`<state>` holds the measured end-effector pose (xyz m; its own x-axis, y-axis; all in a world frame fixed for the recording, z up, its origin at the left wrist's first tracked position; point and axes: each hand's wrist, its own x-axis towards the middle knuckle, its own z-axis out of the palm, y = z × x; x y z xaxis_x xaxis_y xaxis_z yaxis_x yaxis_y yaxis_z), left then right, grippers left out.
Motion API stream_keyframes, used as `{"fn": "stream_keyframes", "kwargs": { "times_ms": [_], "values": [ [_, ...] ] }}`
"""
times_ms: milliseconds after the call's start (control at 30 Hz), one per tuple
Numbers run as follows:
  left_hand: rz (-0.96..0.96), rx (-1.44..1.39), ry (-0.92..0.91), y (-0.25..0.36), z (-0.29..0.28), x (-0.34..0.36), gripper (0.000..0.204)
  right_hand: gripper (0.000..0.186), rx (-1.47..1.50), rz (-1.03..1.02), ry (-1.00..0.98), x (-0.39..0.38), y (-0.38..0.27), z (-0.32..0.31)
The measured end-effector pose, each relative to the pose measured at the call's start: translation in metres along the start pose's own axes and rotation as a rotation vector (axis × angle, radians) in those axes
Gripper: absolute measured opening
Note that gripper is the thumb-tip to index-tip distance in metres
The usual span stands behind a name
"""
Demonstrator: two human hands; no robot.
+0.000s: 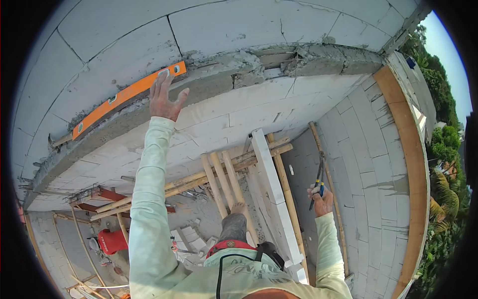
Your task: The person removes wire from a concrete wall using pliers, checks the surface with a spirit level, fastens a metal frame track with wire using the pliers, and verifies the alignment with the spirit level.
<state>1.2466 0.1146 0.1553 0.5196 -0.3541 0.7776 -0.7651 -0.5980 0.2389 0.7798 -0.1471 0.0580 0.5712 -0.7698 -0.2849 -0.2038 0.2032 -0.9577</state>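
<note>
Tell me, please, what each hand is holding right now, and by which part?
The right hand grips pliers by the handles. The left hand holds nothing; its open fingers reach up by the orange spirit level.

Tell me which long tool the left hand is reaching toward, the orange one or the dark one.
The orange spirit level lying along the mortar-topped wall; the left hand is beside it. The right hand holds the dark tool.

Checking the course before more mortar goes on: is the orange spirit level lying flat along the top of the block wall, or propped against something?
Lying flat. The orange spirit level rests lengthwise on the mortared wall top, with the left hand's fingertips at its near end.
</note>
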Motion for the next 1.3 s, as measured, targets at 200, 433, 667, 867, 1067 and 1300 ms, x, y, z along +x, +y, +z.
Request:
{"fn": "stream_keyframes", "kwargs": {
  "times_ms": [200, 433, 667, 867, 1067, 1300],
  "values": [
    [0.263, 0.082, -0.237, -0.001, 0.099, 0.037, 0.064, 0.009, -0.568, -0.593, 0.018, 0.085, -0.082, 0.03],
    [0.274, 0.181, -0.571, 0.038, 0.156, 0.048, 0.077, 0.015, -1.013, -0.662, 0.207, 0.19, -0.174, 0.082],
    [0.245, 0.21, -0.591, 0.032, 0.16, 0.043, 0.073, 0.03, -1.266, -0.789, 0.334, 0.296, -0.191, 0.135],
    [0.231, 0.206, -0.594, 0.029, 0.156, 0.041, 0.071, 0.029, -1.418, -0.747, 0.299, 0.322, -0.194, 0.168],
    [0.238, 0.233, -0.6, 0.034, 0.155, 0.044, 0.072, 0.024, -1.427, -0.803, 0.413, 0.343, -0.175, 0.176],
    [0.252, 0.275, -0.592, 0.032, 0.157, 0.043, 0.073, 0.018, -1.395, -0.817, 0.462, 0.343, -0.171, 0.186]
  ]
}}
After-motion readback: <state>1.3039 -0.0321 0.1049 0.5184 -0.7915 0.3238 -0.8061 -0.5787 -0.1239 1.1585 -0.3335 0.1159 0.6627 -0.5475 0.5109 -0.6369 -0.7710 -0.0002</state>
